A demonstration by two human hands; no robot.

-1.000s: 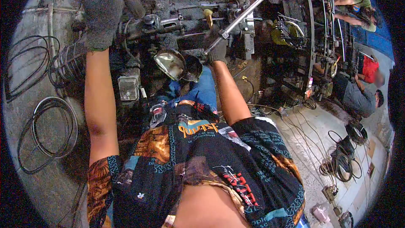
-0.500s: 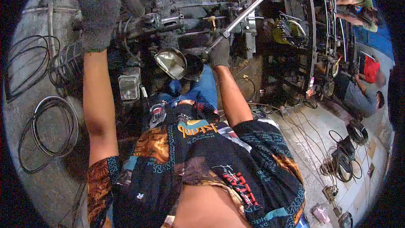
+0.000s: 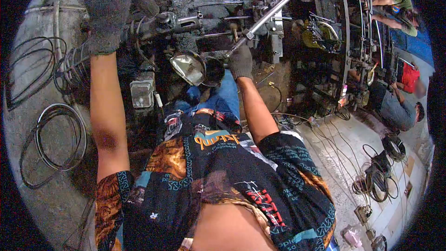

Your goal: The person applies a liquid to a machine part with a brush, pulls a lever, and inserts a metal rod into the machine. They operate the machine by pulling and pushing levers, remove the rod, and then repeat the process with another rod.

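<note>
My left hand (image 3: 109, 16), in a dark grey glove, reaches up at the upper left beside the machine; its fingers look extended and a thumb-like part points right. In a similar glove, my right hand (image 3: 241, 60) is closed around the lower end of a long metal rod (image 3: 278, 10), which slants up to the right. The dark machine (image 3: 186, 23) with its cylindrical clamp lies between my hands. Below it, a shiny metal bowl-like piece (image 3: 189, 68) sits close to my right hand.
A grey box (image 3: 142, 94) is below the machine. Coiled cables (image 3: 60, 139) hang at the left, and more cables (image 3: 377, 181) lie on the right floor. Other people (image 3: 395, 107) are at the far right, near a metal rack (image 3: 346, 46) and a yellowish container (image 3: 316, 36).
The view has shifted slightly. My right hand sits a little lower, still around the rod, and my left hand has barely moved.
</note>
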